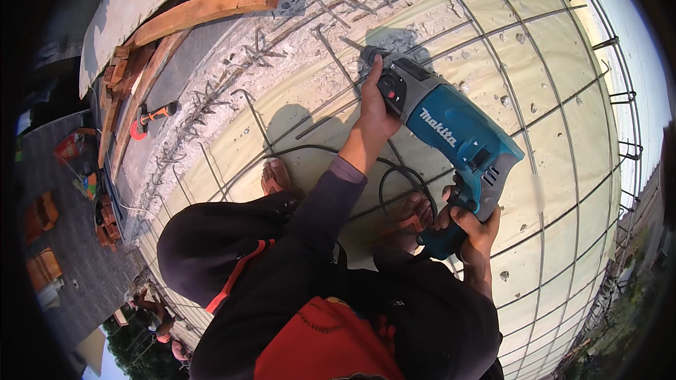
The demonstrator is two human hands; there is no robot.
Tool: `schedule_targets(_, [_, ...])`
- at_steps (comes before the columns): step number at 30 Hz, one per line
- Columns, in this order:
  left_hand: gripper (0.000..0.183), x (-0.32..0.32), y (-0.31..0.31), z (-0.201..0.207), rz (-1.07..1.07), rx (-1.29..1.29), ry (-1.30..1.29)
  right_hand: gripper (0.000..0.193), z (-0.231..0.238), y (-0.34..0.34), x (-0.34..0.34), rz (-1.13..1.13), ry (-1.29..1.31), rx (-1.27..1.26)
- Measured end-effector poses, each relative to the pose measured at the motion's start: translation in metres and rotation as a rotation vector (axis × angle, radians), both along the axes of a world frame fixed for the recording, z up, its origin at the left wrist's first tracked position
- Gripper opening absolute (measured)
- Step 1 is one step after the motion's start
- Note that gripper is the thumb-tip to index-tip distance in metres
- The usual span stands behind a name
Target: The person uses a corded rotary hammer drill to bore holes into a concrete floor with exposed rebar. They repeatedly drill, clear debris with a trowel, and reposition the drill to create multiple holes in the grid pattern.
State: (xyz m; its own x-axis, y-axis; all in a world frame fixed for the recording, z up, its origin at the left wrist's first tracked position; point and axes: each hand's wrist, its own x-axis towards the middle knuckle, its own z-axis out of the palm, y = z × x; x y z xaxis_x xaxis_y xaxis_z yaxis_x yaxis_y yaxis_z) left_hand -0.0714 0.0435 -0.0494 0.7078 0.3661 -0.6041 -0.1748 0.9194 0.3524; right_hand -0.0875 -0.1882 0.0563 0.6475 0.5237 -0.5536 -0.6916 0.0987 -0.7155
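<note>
Head view: blue hammer drill (451, 127) is held above the rebar mesh (484, 36), front gripped by the left hand (377, 114), rear handle (489, 195) by the right hand (480, 231). Both grips should be firm imo, bit (351, 43) steered clear of the mesh, cord (310, 147) not snagged on it.

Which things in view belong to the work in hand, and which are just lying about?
In use:
- blue power drill, held by the left hand near its front and the right hand at its rear handle
- drill bit
- black cable, probably the drill's

Apparently lying about:
- wooden beam
- orange-and-black tool with red disc
</note>
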Motion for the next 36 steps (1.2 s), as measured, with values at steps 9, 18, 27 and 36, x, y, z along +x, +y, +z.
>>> schedule_targets(9, [0.053, -0.012, 0.057, 0.006, -0.004, -0.096, -0.115, 0.036, 0.056, 0.076, 0.001, 0.205, -0.039, -0.139])
schedule_targets(18, [0.043, 0.096, 0.016, -0.036, -0.057, -0.115, 0.375, 0.04, -0.043, -0.008, 0.167, 0.062, 0.299, 0.194])
schedule_targets(27, [0.046, 0.08, 0.032, -0.039, 0.003, -0.153, 0.128, 0.04, -0.034, 0.015, 0.169, 0.106, 0.239, 0.087])
schedule_targets(36, [0.043, -0.007, 0.054, -0.015, 0.045, -0.17, 0.034, 0.044, 0.016, 0.031, 0.018, 0.313, -0.217, -0.195])
